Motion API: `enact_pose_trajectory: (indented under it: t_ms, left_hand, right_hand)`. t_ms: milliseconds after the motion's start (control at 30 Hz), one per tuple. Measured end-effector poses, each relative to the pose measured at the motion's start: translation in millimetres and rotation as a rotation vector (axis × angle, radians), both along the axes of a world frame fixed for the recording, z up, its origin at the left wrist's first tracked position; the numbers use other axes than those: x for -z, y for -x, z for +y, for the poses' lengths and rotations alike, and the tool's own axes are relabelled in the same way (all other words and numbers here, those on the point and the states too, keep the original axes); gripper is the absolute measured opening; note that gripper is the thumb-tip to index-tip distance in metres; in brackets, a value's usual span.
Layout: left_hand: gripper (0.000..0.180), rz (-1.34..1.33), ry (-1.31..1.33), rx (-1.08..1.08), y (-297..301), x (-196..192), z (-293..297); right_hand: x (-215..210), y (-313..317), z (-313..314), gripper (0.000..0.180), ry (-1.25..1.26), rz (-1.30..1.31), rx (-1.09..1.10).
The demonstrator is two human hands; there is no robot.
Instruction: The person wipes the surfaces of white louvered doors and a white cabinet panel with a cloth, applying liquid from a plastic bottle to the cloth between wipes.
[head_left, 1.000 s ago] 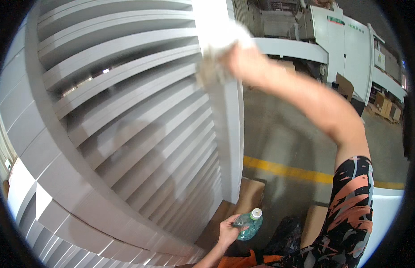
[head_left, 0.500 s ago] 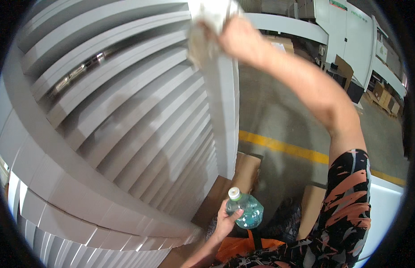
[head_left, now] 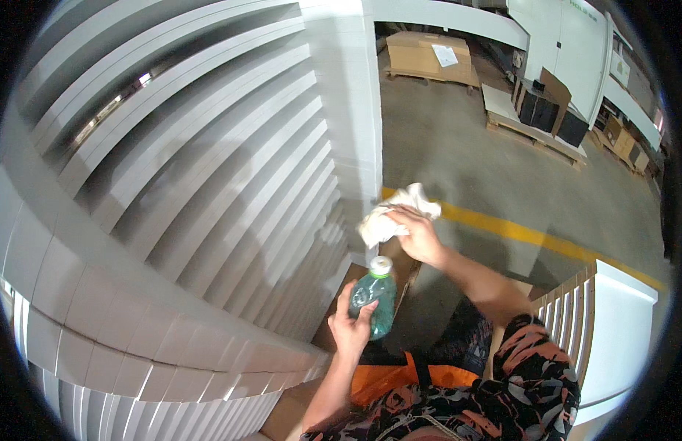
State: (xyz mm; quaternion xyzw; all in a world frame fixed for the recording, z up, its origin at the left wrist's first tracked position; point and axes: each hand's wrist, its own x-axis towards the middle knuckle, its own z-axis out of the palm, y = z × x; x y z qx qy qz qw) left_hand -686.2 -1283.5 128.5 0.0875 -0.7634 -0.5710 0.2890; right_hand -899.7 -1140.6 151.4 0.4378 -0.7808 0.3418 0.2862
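My left hand (head_left: 353, 328) grips a green-tinted plastic bottle (head_left: 375, 300) with a pale cap, held upright low in the middle of the view. My right hand (head_left: 420, 237) holds a crumpled white cloth (head_left: 389, 217) just above the bottle's cap, a little apart from it. Both hands are in front of a tall white rack of slatted shelves (head_left: 209, 184) that fills the left half of the view. The cloth is close to the rack's white corner post (head_left: 353, 117).
A yellow line (head_left: 532, 235) crosses the grey concrete floor on the right. A white slatted part (head_left: 598, 323) stands at the lower right. Cardboard sheets (head_left: 429, 55) and wooden pallets (head_left: 528, 128) lie farther back by white machines. Brown cardboard lies under the bottle.
My right hand has come down with the cloth from high on the corner post to just above the bottle. My left hand has lifted the bottle slightly.
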Motion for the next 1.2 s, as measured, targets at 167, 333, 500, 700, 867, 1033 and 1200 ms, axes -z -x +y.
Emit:
enact_pose_trajectory:
  t_ms: [167,333,500,700,867,1033,1200]
  left_hand:
    - [0.059,-0.081,0.864,-0.063,23,-15,-5]
    - [0.050,0.091,0.957,-0.115,51,-39,6]
    - [0.045,0.215,1.075,-0.128,77,-87,12]
    - [0.026,0.389,1.236,-0.154,113,-130,16]
    - [0.024,0.416,1.260,-0.184,126,-167,25]
    - [0.024,0.484,1.310,-0.181,134,-169,31]
    - [0.018,0.454,1.351,-0.143,138,-174,36]
  right_hand:
    - [-5,-78,28,0.036,1.142,-1.419,-0.427]
    - [-1,-101,48,0.039,1.319,-1.398,-0.391]
    - [-1,-105,49,0.037,1.312,-1.338,-0.317]
    - [-2,-90,55,0.035,1.327,-1.258,-0.342]
    - [-18,-82,66,0.039,1.413,-1.272,-0.439]
    - [-26,-78,74,0.041,1.399,-1.298,-0.500]
    - [-27,-79,74,0.041,1.424,-1.371,-0.455]
